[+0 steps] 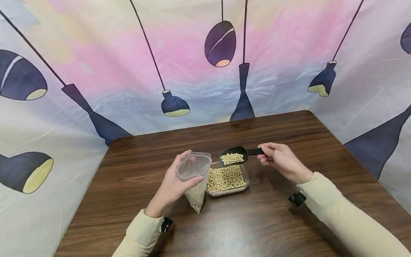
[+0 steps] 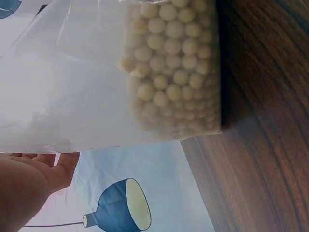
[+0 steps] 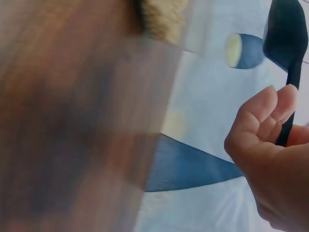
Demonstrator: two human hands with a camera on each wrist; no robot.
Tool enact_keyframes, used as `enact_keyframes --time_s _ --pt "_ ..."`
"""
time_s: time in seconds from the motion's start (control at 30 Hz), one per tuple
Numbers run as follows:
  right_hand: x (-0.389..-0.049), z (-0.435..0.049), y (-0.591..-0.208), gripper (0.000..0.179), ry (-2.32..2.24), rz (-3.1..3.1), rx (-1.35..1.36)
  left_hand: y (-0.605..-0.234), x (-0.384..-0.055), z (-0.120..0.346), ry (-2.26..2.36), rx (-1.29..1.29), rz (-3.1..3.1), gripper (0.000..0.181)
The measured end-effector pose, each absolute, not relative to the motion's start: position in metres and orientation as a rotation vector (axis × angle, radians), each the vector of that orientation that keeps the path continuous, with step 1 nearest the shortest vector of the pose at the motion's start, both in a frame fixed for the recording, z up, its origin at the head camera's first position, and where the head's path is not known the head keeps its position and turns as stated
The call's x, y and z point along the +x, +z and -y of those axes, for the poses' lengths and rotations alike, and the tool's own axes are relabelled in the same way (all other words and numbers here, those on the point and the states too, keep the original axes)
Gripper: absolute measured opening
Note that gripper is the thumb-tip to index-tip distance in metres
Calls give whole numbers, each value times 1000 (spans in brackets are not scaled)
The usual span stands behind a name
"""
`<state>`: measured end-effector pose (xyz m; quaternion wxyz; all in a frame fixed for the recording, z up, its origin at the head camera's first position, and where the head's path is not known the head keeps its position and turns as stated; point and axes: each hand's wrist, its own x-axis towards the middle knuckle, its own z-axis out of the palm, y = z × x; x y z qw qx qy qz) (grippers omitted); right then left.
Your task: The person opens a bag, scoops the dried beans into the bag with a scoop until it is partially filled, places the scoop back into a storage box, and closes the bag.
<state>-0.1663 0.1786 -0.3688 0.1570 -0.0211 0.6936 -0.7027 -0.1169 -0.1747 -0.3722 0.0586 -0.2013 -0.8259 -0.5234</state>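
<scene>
My left hand (image 1: 171, 184) grips a clear plastic bag (image 1: 196, 196) near its mouth, which is held wide and faces up. Pale yellow soybeans (image 2: 174, 53) fill the bottom of the bag, close over the table in the left wrist view. With my right hand (image 1: 284, 162) I pinch the handle of a black scoop (image 1: 243, 151). A heap of soybeans (image 1: 232, 158) lies in the scoop's bowl, which is level above the far side of a clear tray (image 1: 228, 192) and to the right of the bag's mouth. More soybeans (image 1: 224, 178) cover the tray's bottom.
The dark wooden table (image 1: 135, 178) extends around the tray on all sides. Behind it hangs a pastel cloth (image 1: 192, 71) printed with lamps, which also continues down both sides. A black strap (image 1: 297, 199) shows at my right cuff.
</scene>
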Motion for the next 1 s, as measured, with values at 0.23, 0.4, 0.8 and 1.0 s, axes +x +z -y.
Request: enact_keyframes --time_s 0.23,0.4,0.8,1.0 --pt "-165 -179 -338 36 -2130 -1968 -105 -371 -117 175 -1597 -623 2496 76" --pt "-166 -172 -320 31 -2205 -1925 -181 -370 -117 175 -1597 -612 2495 78" --pt "-163 -138 -283 29 -2194 -1976 -350 -371 -115 174 -1613 -560 2522 78" --pt "-162 -130 -276 29 -2125 -2105 -408 -369 -115 174 -1630 -572 2508 77"
